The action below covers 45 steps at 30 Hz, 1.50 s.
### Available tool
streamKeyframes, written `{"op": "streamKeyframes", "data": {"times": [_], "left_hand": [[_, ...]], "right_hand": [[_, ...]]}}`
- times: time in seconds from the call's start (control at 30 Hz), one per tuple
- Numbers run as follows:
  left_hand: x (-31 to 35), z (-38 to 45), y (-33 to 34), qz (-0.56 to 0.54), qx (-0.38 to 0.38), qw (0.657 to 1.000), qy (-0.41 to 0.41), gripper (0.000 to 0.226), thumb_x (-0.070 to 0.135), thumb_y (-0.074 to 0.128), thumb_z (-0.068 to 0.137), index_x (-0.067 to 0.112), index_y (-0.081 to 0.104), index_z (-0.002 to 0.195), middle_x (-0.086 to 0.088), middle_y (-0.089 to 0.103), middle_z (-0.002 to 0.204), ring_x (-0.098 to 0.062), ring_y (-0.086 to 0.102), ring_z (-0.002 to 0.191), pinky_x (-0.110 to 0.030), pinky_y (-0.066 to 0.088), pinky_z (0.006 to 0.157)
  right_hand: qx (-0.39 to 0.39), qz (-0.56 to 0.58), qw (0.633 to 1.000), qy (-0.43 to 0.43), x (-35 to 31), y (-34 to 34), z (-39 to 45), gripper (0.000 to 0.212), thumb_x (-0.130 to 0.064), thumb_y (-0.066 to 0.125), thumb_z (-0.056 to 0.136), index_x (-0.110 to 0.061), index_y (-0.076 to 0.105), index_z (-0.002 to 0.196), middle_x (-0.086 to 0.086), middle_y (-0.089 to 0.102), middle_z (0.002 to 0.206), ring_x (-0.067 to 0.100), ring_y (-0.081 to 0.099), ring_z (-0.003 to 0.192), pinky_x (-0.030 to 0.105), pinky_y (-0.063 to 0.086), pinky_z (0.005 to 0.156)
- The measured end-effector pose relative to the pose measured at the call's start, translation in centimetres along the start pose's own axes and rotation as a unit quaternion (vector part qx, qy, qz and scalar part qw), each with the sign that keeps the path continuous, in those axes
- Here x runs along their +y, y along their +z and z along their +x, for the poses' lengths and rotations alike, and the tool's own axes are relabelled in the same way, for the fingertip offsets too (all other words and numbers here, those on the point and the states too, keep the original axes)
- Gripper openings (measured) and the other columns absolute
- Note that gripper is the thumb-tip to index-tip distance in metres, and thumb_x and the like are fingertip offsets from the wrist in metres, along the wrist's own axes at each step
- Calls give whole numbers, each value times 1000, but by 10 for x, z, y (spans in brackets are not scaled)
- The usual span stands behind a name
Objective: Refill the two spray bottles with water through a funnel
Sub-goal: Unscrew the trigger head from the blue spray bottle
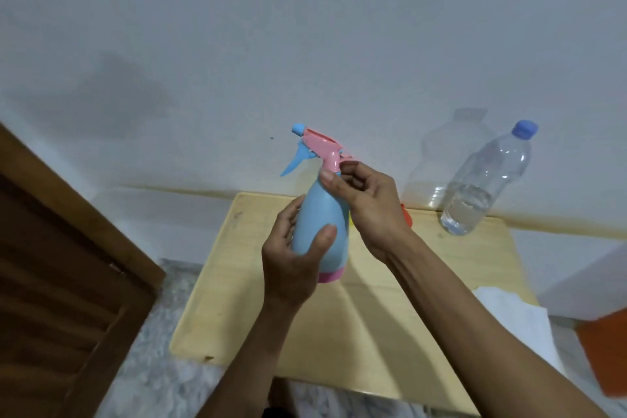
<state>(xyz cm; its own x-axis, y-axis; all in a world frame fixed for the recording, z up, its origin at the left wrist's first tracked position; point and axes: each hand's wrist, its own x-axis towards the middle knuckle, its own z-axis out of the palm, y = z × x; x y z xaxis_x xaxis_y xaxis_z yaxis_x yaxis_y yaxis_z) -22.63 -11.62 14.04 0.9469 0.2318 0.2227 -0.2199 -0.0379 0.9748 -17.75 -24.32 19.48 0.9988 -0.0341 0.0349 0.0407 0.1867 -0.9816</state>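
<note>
I see a pale wooden table [390,332] against the wall, with a clear water bottle [481,187] standing at its far right corner and a white cloth [515,316] at its right edge. Above the table, my left hand [295,261] grasps the blue sprayer [322,214] round its body, upright. My right hand [366,200] pinches its neck just under the pink head [322,144].

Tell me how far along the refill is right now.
Early. Nothing looks filled yet. The left hand grips the blue spray bottle above the table, while the right hand pinches the collar under its pink spray head, which is on. The water bottle stands capped. Left: open, funnel, pour, recap, then the second bottle, not clearly in view.
</note>
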Motion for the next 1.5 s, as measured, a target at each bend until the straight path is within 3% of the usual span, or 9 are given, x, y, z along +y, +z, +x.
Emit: {"op": "streamKeyframes", "data": {"times": [0.17,0.33,0.5,0.63,0.87,0.97,1.3,1.4,1.5], "left_hand": [[18,-18,4,-27,8,999,15,50,43,76,74,32,63,121,4,70,114,-18,69,103,-27,57,76],[30,-22,7,-39,-6,999,20,49,45,77,74,38,62,121,3,70,117,-19,70,104,-42,61,80],[38,-21,6,-40,-29,999,-4,50,55,74,71,49,59,117,7,72,111,-13,72,97,-33,61,73],[43,-18,-2,-43,-24,999,4,49,54,74,72,49,58,117,14,71,107,-10,71,95,-28,60,68],[43,-16,-10,-62,-19,998,-7,47,38,77,81,35,60,124,6,73,109,-12,72,95,-28,59,69],[43,-15,-9,-61,-15,998,-9,45,39,76,82,36,60,124,6,72,109,-12,72,94,-27,59,68],[38,-10,-7,-59,-20,998,-3,46,40,75,81,37,59,124,0,71,112,-13,71,94,-24,57,66],[37,-7,-4,-54,-22,998,1,46,42,74,80,39,60,123,2,71,112,-13,71,95,-25,57,68],[37,-5,-2,-51,-32,998,4,45,45,73,78,44,59,122,4,71,114,-13,71,98,-28,60,71]], "right_hand": [[-23,6,1000,0,-14,-3,-21,31,-27,75,91,-5,68,111,6,72,96,12,64,90,32,51,84],[36,30,999,-21,-31,4,-36,37,-25,85,81,-10,63,107,7,76,91,12,69,78,29,57,75],[76,21,996,-31,-33,10,-36,25,-29,81,86,-16,72,104,3,75,96,12,68,83,32,58,80],[83,-9,996,-41,-30,18,-37,8,-23,67,96,-25,66,104,3,77,102,20,74,90,34,59,76],[121,16,991,-58,-26,32,-43,17,-35,76,90,-21,73,100,0,76,95,14,72,87,33,60,78],[129,19,990,-45,-23,34,-44,21,-39,69,95,-22,70,108,0,77,102,15,73,96,36,61,83],[125,2,992,-27,-26,35,-43,20,-34,60,101,-22,76,106,3,75,102,25,72,95,38,60,81],[127,3,991,-46,-28,33,-41,20,-32,60,101,-26,71,116,-2,75,109,17,71,99,33,60,85],[136,11,989,-62,-28,31,-38,12,-32,63,99,-27,69,108,-1,75,104,15,70,95,29,57,80]]}}
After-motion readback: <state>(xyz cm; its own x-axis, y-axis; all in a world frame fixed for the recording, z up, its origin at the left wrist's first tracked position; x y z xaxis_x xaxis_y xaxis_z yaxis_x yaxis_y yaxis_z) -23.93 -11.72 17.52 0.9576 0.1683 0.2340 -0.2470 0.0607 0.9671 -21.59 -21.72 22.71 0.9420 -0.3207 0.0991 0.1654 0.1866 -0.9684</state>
